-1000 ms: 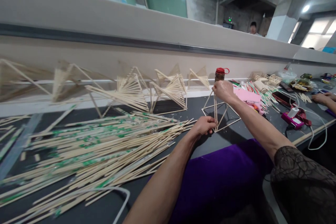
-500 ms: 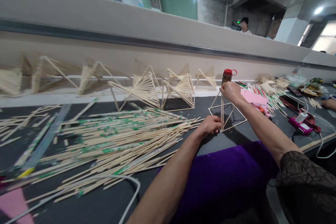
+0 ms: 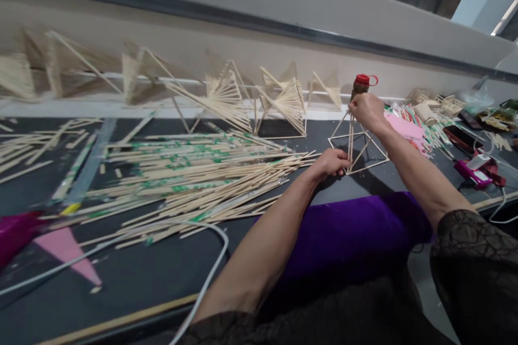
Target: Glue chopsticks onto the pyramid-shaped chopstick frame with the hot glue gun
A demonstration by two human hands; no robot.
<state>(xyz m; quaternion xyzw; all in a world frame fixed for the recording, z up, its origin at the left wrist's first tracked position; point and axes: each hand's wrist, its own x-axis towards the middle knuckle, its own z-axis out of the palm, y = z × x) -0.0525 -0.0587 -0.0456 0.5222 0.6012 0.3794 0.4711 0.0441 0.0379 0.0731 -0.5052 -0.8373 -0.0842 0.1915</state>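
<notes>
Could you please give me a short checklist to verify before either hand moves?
1. Left hand at the stick frame's base: ok, fingers on the sticks near the lower front corner.
2. Right hand at the top: ok, closed at the apex.
3. Base on the table: ok, it appears to rest there.
4. Top joint firm: cannot tell, the right hand covers it.
5. Loose sticks apart from the frame: ok, off to its left.
6. White cable off the left sleeve: cannot tell.

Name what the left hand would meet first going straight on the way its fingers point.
The left hand would first meet the upright sticks of the stick frame; it seems to be touching them, though depth is unclear.
</notes>
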